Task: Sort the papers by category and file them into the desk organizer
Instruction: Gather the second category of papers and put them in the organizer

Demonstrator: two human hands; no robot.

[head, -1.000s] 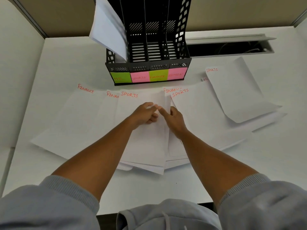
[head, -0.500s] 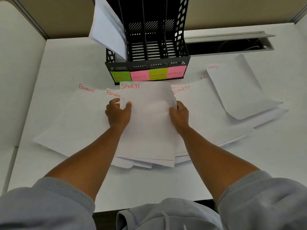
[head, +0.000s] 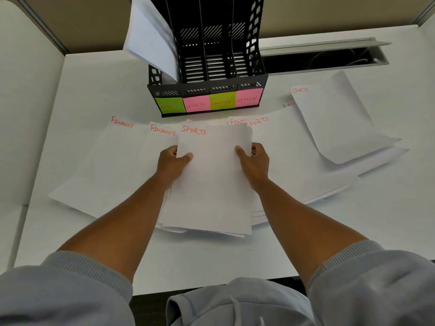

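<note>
A white sheet headed SPORTS [head: 211, 180] lies over a small stack in the middle of the desk. My left hand [head: 170, 163] pinches its left edge, thumb on top. My right hand [head: 254, 164] grips its right edge the same way. Behind it stands the black desk organizer [head: 207, 89] with four slots tagged HR, SPORTS, FINANCE and ADMIN. White papers [head: 150, 41] lean out of the HR slot. Two FINANCE sheets [head: 113, 161] spread to the left. More SPORTS sheets [head: 294, 147] fan out to the right, one [head: 334, 123] with a curled corner.
An open cable tray [head: 324, 60] is sunk into the white desk [head: 353, 231] behind the papers on the right. Partition walls [head: 70, 22] close off the back and left side. The desk's front edge runs just above my grey sleeves.
My hands went from touching together on the stack to gripping the SPORTS sheet at both edges. The sheet was lifted toward the organizer and is now a little lower and nearer me.
</note>
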